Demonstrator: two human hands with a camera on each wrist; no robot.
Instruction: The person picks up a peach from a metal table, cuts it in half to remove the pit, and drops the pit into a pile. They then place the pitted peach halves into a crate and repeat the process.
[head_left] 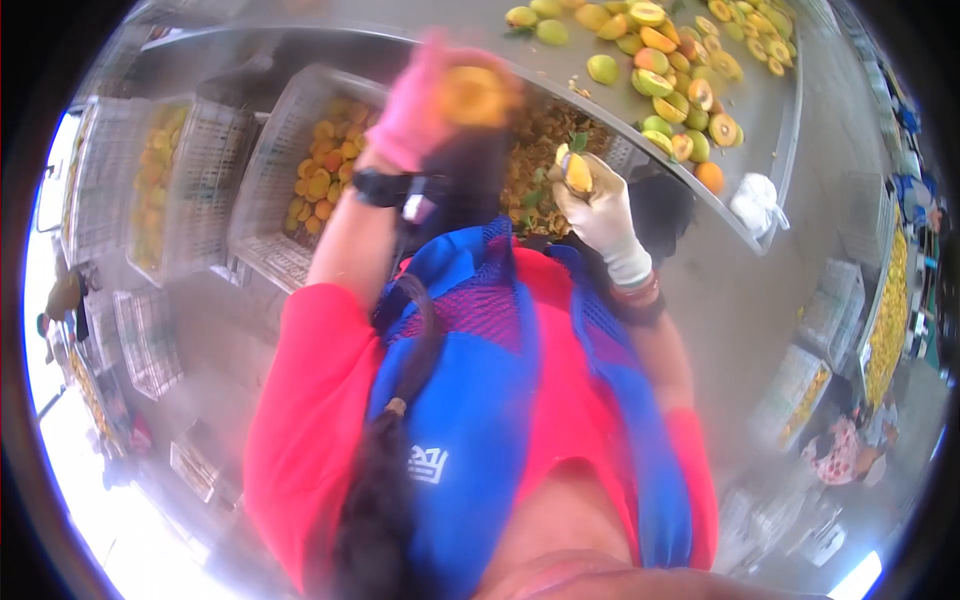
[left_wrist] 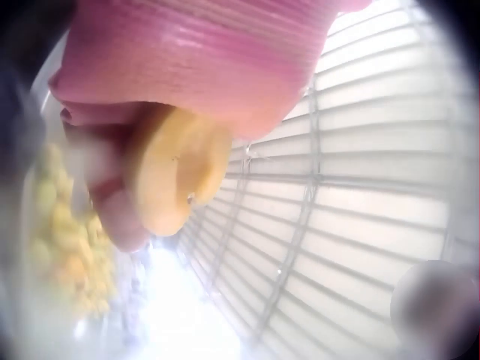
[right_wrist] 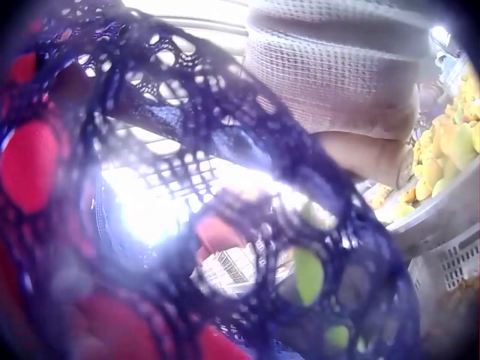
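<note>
My left hand (head_left: pixel 412 115), in a pink glove, holds a halved yellow peach (left_wrist: pixel 184 169) with its hollow centre showing. It is blurred in the head view, over the near edge of the metal table. My right hand (head_left: pixel 605 215), in a white knit glove with bare fingertips, grips a small yellow-orange peach piece (head_left: pixel 577 172) with a pale edge. In the right wrist view, dark blue mesh cloth (right_wrist: pixel 300 172) covers much of the picture, and what that hand holds is hidden there. Below and between the hands lies a heap of brownish peach scraps (head_left: pixel 535 150).
Whole and cut peaches (head_left: pixel 685 90) spread over the metal table (head_left: pixel 560 75), with a white bundle (head_left: pixel 757 200) at its corner. A grey crate (head_left: pixel 262 190) of orange halves stands at the left, beside another filled crate (head_left: pixel 150 195). More crates (head_left: pixel 790 395) stand at the right.
</note>
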